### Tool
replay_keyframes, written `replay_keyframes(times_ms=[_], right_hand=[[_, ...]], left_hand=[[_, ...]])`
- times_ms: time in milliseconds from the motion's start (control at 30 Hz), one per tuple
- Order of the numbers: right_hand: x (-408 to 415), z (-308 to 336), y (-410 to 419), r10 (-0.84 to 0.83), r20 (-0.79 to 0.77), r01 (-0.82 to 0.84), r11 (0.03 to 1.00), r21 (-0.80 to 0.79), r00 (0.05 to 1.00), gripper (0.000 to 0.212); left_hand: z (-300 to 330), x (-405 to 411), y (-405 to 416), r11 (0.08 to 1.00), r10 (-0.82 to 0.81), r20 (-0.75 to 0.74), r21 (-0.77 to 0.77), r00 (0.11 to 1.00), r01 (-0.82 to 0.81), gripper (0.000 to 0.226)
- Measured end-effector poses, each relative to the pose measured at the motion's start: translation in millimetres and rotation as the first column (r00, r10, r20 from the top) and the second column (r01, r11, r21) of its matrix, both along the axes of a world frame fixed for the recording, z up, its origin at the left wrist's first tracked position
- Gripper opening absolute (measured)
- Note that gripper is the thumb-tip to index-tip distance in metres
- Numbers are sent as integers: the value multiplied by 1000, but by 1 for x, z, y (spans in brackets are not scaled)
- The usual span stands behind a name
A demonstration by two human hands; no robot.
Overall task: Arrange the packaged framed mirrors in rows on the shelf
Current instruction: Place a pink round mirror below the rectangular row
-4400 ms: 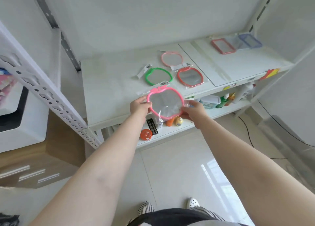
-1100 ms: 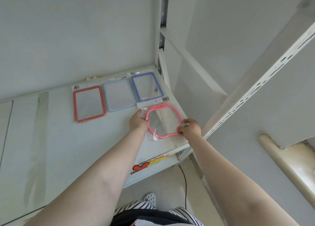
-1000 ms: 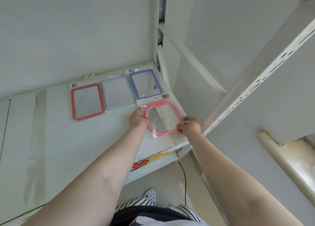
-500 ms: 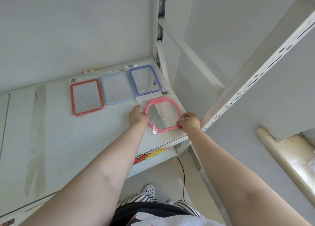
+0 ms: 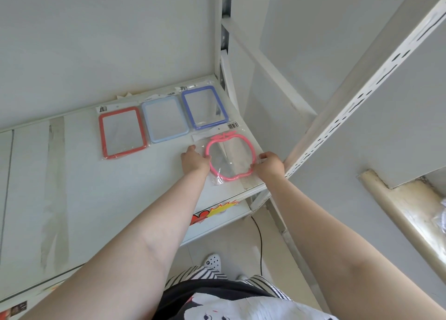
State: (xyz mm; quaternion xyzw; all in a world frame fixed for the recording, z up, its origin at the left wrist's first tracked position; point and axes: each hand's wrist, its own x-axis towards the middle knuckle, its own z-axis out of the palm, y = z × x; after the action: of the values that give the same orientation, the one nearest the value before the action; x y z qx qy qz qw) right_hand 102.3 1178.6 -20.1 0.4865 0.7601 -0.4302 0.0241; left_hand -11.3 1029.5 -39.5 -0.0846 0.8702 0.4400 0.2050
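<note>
A pink apple-shaped mirror (image 5: 230, 158) in a clear bag lies on the white shelf (image 5: 120, 187) near its right front corner. My left hand (image 5: 195, 161) holds its left edge and my right hand (image 5: 269, 165) holds its right edge. Behind it, along the back wall, three rectangular packaged mirrors lie side by side: a red one (image 5: 120, 131), a light blue one (image 5: 164, 122) and a dark blue one (image 5: 205, 107). The pink mirror sits just in front of the dark blue one.
A perforated white upright (image 5: 337, 107) runs diagonally just right of my right hand. A lower shelf edge with a red and yellow sticker (image 5: 214, 213) shows below. A black cable (image 5: 259, 233) lies on the tiled floor.
I carried the pink mirror from the left part of the shelf to the right end. Over the last second it sank onto the shelf in front of the dark blue mirror.
</note>
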Motion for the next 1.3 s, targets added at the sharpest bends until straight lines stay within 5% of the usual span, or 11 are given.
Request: replay_keyframes(times_ms=[167,367,700,1300], right_hand=[[5,12,-10,74,70,-82,989,121,995,56],[21,33,-38,205,117,-232,918,320,972,47],[99,67,-117,561,55,-543,765,346,826,45],[167,97,-308,807,116,-772,496,398,579,45]], left_hand=[[13,9,-7,992,-74,-107,-106,992,63,62],[31,38,-37,981,-164,-167,-132,972,143,60],[75,159,-108,956,-285,-276,-153,918,251,54],[109,264,-329,966,-74,-326,-258,943,-13,57]])
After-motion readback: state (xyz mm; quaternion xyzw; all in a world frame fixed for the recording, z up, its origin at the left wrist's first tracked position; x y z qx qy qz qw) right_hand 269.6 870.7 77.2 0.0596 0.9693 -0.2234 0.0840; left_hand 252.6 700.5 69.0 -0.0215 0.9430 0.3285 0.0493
